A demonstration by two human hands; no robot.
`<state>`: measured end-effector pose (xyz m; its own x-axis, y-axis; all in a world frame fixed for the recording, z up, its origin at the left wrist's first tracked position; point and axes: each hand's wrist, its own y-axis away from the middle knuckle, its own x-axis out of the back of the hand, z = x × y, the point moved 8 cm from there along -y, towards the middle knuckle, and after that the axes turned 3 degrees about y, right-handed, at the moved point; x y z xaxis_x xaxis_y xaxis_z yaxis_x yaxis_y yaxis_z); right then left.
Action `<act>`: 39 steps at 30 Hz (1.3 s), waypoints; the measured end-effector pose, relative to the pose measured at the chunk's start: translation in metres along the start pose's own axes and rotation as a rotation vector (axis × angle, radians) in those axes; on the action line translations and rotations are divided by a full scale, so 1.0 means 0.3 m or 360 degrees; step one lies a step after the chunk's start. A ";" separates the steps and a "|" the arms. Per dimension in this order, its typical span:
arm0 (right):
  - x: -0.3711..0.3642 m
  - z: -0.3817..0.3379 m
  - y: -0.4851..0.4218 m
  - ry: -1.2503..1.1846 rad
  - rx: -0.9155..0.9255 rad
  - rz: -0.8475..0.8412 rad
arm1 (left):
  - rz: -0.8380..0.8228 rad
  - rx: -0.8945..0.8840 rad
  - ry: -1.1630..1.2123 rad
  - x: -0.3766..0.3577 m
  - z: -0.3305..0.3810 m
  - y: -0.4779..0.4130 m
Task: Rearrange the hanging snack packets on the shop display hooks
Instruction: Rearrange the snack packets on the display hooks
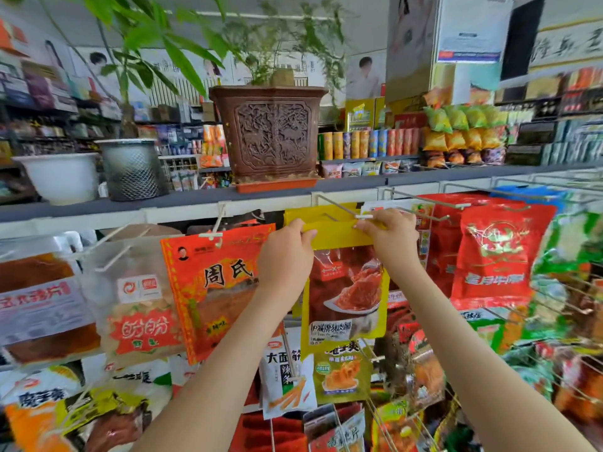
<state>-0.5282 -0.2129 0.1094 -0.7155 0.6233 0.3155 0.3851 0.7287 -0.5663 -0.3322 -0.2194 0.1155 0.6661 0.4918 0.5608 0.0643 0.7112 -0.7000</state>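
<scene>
A yellow snack packet [346, 288] with a red meat picture hangs in the middle of the display, its top edge level with the tip of a metal hook [339, 208]. My left hand [287, 252] grips the packet's upper left corner. My right hand [390, 234] pinches the upper right part of its top strip, right at the hook's white end tag. More yellow packets hang behind it on the same hook. An orange packet [215, 288] hangs on the hook to the left, and a red packet [496, 256] hangs to the right.
A shelf [182, 199] above the hooks carries a carved brown plant pot [270, 135], a mesh bin [132, 169] and a white pot [60, 177]. Bare hook prongs [509, 194] jut out at upper right. Lower rows of packets crowd below.
</scene>
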 end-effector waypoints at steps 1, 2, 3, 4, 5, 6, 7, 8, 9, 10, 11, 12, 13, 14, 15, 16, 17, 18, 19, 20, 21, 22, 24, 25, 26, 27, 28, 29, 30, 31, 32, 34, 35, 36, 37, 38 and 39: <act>-0.010 0.002 -0.008 0.0036 0.0002 -0.0024 | 0.0006 0.0025 -0.0040 -0.012 -0.010 -0.006; -0.024 0.006 -0.018 0.0077 0.0011 -0.0043 | 0.0011 0.0048 -0.0093 -0.024 -0.018 -0.010; -0.038 0.009 -0.029 0.0126 0.0031 -0.0040 | 0.0016 0.0058 -0.0161 -0.034 -0.023 -0.013; -0.053 0.015 -0.043 0.0169 0.0050 -0.0031 | 0.0020 0.0054 -0.0237 -0.041 -0.025 -0.017; -0.071 0.021 -0.059 0.0227 0.0075 -0.0027 | 0.0019 0.0044 -0.0313 -0.047 -0.025 -0.023; -0.089 0.025 -0.077 0.0285 0.0099 -0.0023 | 0.0017 0.0029 -0.0379 -0.057 -0.024 -0.031; -0.107 0.031 -0.095 0.0340 0.0120 -0.0021 | 0.0022 0.0011 -0.0433 -0.065 -0.023 -0.039; -0.127 0.037 -0.110 0.0377 0.0144 -0.0022 | 0.0035 -0.0007 -0.0479 -0.071 -0.022 -0.047; -0.141 0.030 -0.119 0.0400 0.0186 -0.0009 | 0.0054 -0.0031 -0.0520 -0.074 -0.021 -0.052; -0.156 0.028 -0.131 0.0420 0.0237 0.0040 | 0.0079 -0.0066 -0.0553 -0.074 -0.022 -0.053; -0.163 0.023 -0.139 0.0440 0.0286 0.0107 | 0.0100 -0.0117 -0.0585 -0.073 -0.023 -0.048; -0.169 0.023 -0.148 0.0454 0.0297 0.0143 | 0.0147 -0.0179 -0.0614 -0.065 -0.027 -0.039; -0.178 0.024 -0.152 0.0480 0.0283 0.0130 | 0.0214 -0.0233 -0.0631 -0.049 -0.035 -0.026; -0.181 0.027 -0.152 0.0473 0.0275 0.0130 | 0.0278 -0.0300 -0.0656 -0.032 -0.044 -0.007; -0.183 0.036 -0.146 0.0417 0.0267 0.0142 | 0.0324 -0.0377 -0.0679 -0.015 -0.056 0.017; -0.177 0.042 -0.130 0.0317 0.0250 0.0192 | 0.0345 -0.0454 -0.0696 0.002 -0.075 0.046; -0.171 0.045 -0.103 0.0201 0.0225 0.0250 | 0.0363 -0.0509 -0.0703 0.024 -0.099 0.078; -0.167 0.041 -0.062 0.0089 0.0214 0.0325 | 0.0380 -0.0532 -0.0697 0.050 -0.128 0.109; -0.172 0.030 -0.013 -0.0019 0.0216 0.0341 | 0.0410 -0.0532 -0.0685 0.081 -0.159 0.138; -0.199 0.028 0.030 -0.0123 0.0217 0.0306 | 0.0471 -0.0517 -0.0683 0.118 -0.190 0.163; -0.228 0.019 0.065 -0.0239 0.0194 0.0221 | 0.0542 -0.0481 -0.0699 0.154 -0.222 0.179; -0.263 0.017 0.085 -0.0358 0.0127 0.0126 | 0.0601 -0.0413 -0.0726 0.188 -0.252 0.186; -0.311 0.014 0.102 -0.0573 -0.0037 0.0032 | 0.0665 -0.0195 -0.0773 0.246 -0.313 0.179; -0.327 0.016 0.102 -0.0655 -0.0140 0.0007 | 0.0672 -0.0085 -0.0783 0.271 -0.337 0.168; -0.345 0.016 0.102 -0.0705 -0.0245 -0.0043 | 0.0662 0.0007 -0.0790 0.290 -0.357 0.155; -0.373 0.008 0.105 -0.0678 -0.0321 -0.0146 | 0.0625 0.0080 -0.0807 0.304 -0.372 0.138; -0.407 -0.012 0.116 -0.0606 -0.0347 -0.0301 | 0.0556 0.0135 -0.0833 0.312 -0.383 0.117; -0.444 -0.040 0.129 -0.0519 -0.0320 -0.0464 | 0.0447 0.0195 -0.0866 0.314 -0.394 0.093; -0.472 -0.078 0.145 -0.0462 -0.0235 -0.0584 | 0.0318 0.0259 -0.0899 0.310 -0.411 0.068; -0.486 -0.126 0.157 -0.0413 -0.0088 -0.0641 | 0.0193 0.0321 -0.0915 0.305 -0.426 0.047; -0.495 -0.173 0.165 -0.0354 0.0099 -0.0648 | 0.0094 0.0362 -0.0878 0.293 -0.440 0.030; -0.507 -0.261 0.180 -0.0125 0.0475 -0.0640 | -0.0038 0.0360 -0.0647 0.266 -0.453 0.017; -0.510 -0.293 0.189 0.0008 0.0597 -0.0625 | -0.0062 0.0337 -0.0509 0.259 -0.449 0.024; -0.512 -0.321 0.197 0.0119 0.0669 -0.0605 | -0.0054 0.0301 -0.0378 0.260 -0.439 0.036; -0.516 -0.338 0.203 0.0197 0.0697 -0.0592 | -0.0043 0.0268 -0.0252 0.269 -0.430 0.049; -0.514 -0.357 0.211 0.0249 0.0718 -0.0572 | -0.0023 0.0228 -0.0113 0.283 -0.419 0.064; -0.515 -0.372 0.217 0.0279 0.0738 -0.0553 | -0.0016 0.0207 0.0017 0.301 -0.404 0.078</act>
<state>-0.3274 -0.2301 0.1088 -0.6322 0.4372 0.6396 -0.1759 0.7230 -0.6681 -0.1805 -0.2192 0.0960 0.6737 0.4794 0.5624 -0.0252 0.7755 -0.6308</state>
